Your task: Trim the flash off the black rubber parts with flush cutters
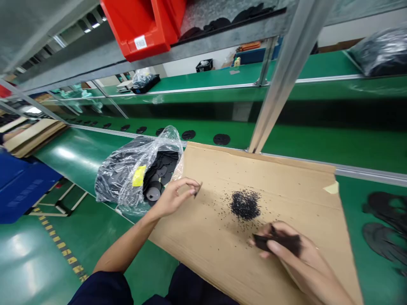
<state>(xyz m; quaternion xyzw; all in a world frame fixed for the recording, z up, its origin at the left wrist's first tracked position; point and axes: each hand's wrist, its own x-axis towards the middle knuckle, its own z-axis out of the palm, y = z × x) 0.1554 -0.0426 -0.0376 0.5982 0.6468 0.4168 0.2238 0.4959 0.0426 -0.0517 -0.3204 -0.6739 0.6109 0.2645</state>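
Note:
My left hand point(174, 195) is closed in a pinch on a thin dark disc point(198, 189), seen almost edge-on above the cardboard. Blurred by motion, my right hand point(291, 250) grips a flat black piece point(280, 243) that looks bent or folded; its full shape is hidden by the fingers. Between the hands a heap of tiny black bits point(245, 205) lies on the cardboard sheet point(203, 237), with loose bits scattered around it. Beside my left hand sits an open clear plastic bag point(119, 169) with a yellow label, full of black discs point(160, 171).
Behind the cardboard, several black round pieces point(221, 139) lie in a row on a green conveyor belt point(318, 135). A metal post point(280, 80) rises at the cardboard's back edge. Black ring-shaped parts point(386, 241) lie at right. A red bin point(140, 29) hangs overhead.

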